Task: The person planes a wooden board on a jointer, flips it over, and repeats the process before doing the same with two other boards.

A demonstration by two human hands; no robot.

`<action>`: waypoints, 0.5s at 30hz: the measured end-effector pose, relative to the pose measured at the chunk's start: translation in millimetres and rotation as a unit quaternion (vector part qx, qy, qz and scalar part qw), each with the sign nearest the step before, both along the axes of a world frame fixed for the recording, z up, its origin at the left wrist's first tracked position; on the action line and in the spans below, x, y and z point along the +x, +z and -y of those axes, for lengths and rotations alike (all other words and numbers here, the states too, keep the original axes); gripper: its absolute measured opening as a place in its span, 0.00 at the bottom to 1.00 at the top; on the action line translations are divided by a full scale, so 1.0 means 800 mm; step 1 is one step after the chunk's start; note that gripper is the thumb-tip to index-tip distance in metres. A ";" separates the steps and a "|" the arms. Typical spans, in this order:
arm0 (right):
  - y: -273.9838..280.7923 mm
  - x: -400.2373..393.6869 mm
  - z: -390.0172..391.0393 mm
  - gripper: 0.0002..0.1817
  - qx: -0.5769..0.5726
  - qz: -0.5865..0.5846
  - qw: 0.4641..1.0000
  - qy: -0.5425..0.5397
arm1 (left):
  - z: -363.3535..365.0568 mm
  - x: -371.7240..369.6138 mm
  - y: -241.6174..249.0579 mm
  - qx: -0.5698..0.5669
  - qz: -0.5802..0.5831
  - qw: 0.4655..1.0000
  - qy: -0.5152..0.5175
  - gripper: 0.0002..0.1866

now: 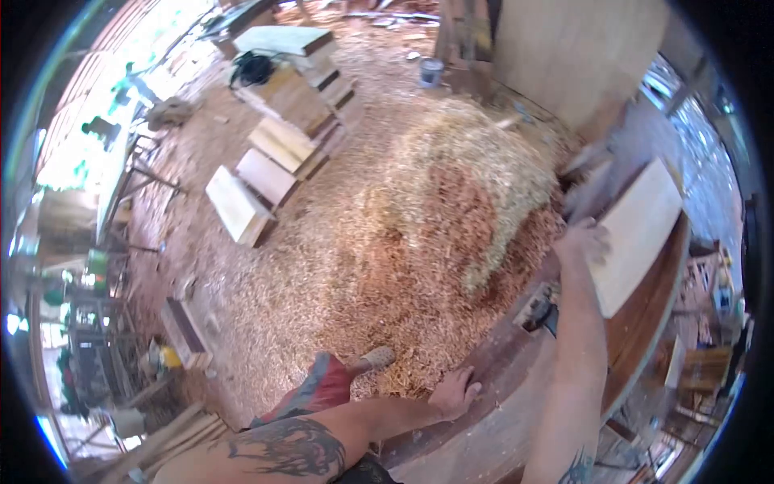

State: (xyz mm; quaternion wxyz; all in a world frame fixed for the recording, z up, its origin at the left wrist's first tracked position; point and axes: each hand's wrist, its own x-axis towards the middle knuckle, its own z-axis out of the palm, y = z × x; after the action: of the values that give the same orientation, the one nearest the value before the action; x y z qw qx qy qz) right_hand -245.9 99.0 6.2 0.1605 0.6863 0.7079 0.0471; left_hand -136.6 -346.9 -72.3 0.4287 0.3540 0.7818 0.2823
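Observation:
A pale wooden board [642,230] stands out at the right, on a long brown workbench [484,431]. My right hand [584,242] grips the board's near-left edge, with its fingers over the top; slight blur hides the exact hold. Beneath my right forearm lies a small dark tool [538,310], perhaps a plane, partly hidden by the arm. My left hand [455,394] rests on the bench's left edge with nothing in it, fingers loosely apart.
A large heap of wood shavings [476,194] covers the floor beside the bench. Several thick planks [278,145] lie in a row at upper left, a dark power tool [252,69] on them. A bucket [430,73] stands behind the heap; a plywood sheet [576,60] leans at the back.

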 end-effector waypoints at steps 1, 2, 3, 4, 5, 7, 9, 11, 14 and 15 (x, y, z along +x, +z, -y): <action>-0.017 0.001 -0.005 0.63 0.023 0.022 0.999 -0.004 | -0.002 0.000 0.009 -0.009 0.008 1.000 -0.001 0.37; -0.022 -0.001 -0.012 0.61 0.019 0.032 0.999 0.001 | -0.003 0.001 0.014 -0.017 0.019 1.000 -0.007 0.38; -0.024 0.000 -0.016 0.60 0.015 0.045 0.999 0.002 | -0.002 0.002 0.012 -0.013 0.017 1.000 -0.003 0.39; -0.029 0.002 -0.017 0.60 0.012 0.052 0.999 0.001 | -0.001 0.003 0.011 -0.019 0.018 1.000 0.002 0.39; -0.034 0.005 -0.017 0.59 0.008 0.060 0.998 0.001 | 0.000 0.004 0.009 -0.024 0.021 0.999 0.003 0.39; -0.024 0.003 -0.016 0.58 0.010 0.060 0.998 -0.001 | -0.007 0.000 0.011 -0.028 0.023 0.999 0.012 0.39; 0.000 0.001 -0.010 0.59 0.045 -0.045 0.997 -0.036 | -0.003 0.002 0.011 -0.033 0.034 0.999 0.011 0.39; 0.052 0.029 0.000 0.61 0.056 -0.111 0.992 -0.019 | -0.001 0.003 0.006 -0.029 0.029 0.999 0.016 0.39; 0.126 0.111 0.008 0.63 0.114 -0.237 0.965 -0.009 | -0.005 0.000 0.011 -0.043 0.048 0.998 0.012 0.38; 0.128 0.152 0.007 0.63 0.154 -0.279 0.948 0.010 | -0.002 0.005 0.006 -0.026 0.038 0.999 0.029 0.38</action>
State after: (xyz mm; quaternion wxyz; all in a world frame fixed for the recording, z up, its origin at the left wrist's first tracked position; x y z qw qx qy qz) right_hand -124.0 93.7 108.9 -0.1516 0.6812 0.7153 -0.0368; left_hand -132.6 -345.2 -67.7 0.4592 0.3089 0.7818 0.2872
